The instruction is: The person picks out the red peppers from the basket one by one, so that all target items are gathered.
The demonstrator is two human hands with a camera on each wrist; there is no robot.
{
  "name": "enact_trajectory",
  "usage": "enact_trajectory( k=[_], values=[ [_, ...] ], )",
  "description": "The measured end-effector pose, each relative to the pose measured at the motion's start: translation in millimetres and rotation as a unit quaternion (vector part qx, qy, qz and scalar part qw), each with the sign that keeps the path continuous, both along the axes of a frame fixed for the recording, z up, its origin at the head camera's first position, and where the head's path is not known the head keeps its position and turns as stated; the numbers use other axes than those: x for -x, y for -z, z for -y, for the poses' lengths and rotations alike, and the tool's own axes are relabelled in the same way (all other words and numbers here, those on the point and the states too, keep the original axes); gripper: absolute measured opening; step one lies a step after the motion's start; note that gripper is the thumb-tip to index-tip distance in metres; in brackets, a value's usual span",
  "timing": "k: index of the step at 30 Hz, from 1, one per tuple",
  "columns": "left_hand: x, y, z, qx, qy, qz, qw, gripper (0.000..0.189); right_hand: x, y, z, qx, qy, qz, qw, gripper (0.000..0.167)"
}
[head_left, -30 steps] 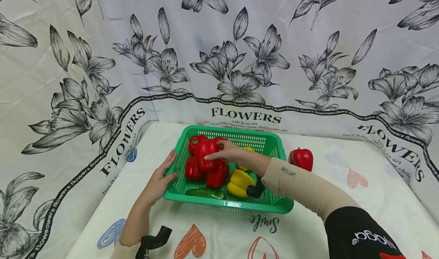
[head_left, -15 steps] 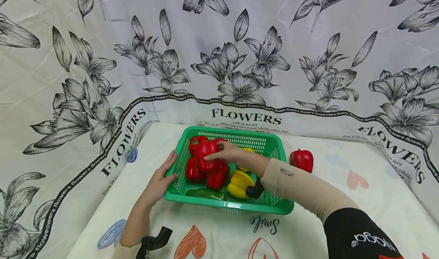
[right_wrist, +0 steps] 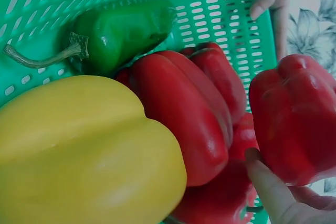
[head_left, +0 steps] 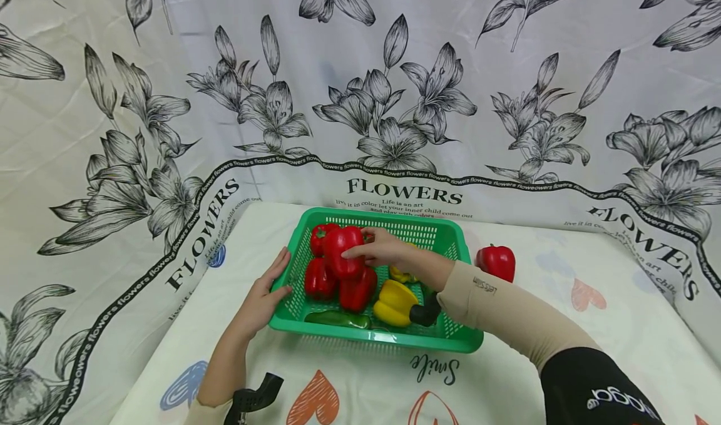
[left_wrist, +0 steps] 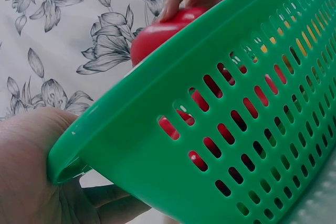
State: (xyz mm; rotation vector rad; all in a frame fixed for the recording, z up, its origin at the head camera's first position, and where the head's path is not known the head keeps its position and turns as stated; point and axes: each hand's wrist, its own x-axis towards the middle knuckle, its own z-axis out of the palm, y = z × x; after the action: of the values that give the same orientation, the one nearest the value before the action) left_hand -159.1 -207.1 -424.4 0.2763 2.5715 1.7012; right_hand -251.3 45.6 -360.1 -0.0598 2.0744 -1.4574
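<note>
My right hand [head_left: 385, 251] holds a red bell pepper [head_left: 340, 255] between thumb and fingers, above other red bell peppers [right_wrist: 181, 111] in the green plastic basket [head_left: 372, 334]. The left hand [head_left: 262, 301] grips the basket's left rim. Its thumb lies over the inside and its fingers are outside, as the right wrist view also shows. A yellow bell pepper [head_left: 392, 303] lies in the basket below my right wrist, with a long green pepper [head_left: 338, 318] near the front wall. Part of another yellow pepper [head_left: 398, 275] is hidden behind the right forearm.
One more red bell pepper [head_left: 496, 263] sits on the cloth-covered table [head_left: 524, 325], right of the basket. A flower-printed curtain [head_left: 394, 131] hangs behind and to the sides. Black wrist-worn mounts [head_left: 257, 395] stick out from the arms.
My right hand and its red bell pepper have shifted slightly to the right and up during the last half second. The left hand and the basket look unmoved.
</note>
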Motion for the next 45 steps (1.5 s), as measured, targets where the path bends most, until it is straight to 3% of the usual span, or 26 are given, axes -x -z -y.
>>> enact_trajectory(
  k=[10, 15, 25, 45],
  values=[
    [-0.2, 0.5, -0.1, -0.001, 0.0, -0.001, 1.0, 0.064, -5.5, -11.0, -20, 0.033, -0.014, 0.001, 0.9994, 0.07],
    [-0.3, -0.3, 0.0, -0.002, 0.0, 0.002, 1.0, 0.063, -8.8, -13.3, -32, 0.042, -0.006, 0.002, 0.9991, 0.075],
    [0.0, -0.8, 0.0, 0.0, 0.003, -0.001, 1.0, 0.063, -15.1, -18.4, -56, 0.085, -0.014, 0.004, 0.9963, 0.062],
    [-0.6, -1.1, -0.1, 0.001, 0.004, -0.002, 1.0, 0.063, -25.3, -20.2, -94, 0.145, 0.029, -0.002, 0.989, 0.06]
  ],
)
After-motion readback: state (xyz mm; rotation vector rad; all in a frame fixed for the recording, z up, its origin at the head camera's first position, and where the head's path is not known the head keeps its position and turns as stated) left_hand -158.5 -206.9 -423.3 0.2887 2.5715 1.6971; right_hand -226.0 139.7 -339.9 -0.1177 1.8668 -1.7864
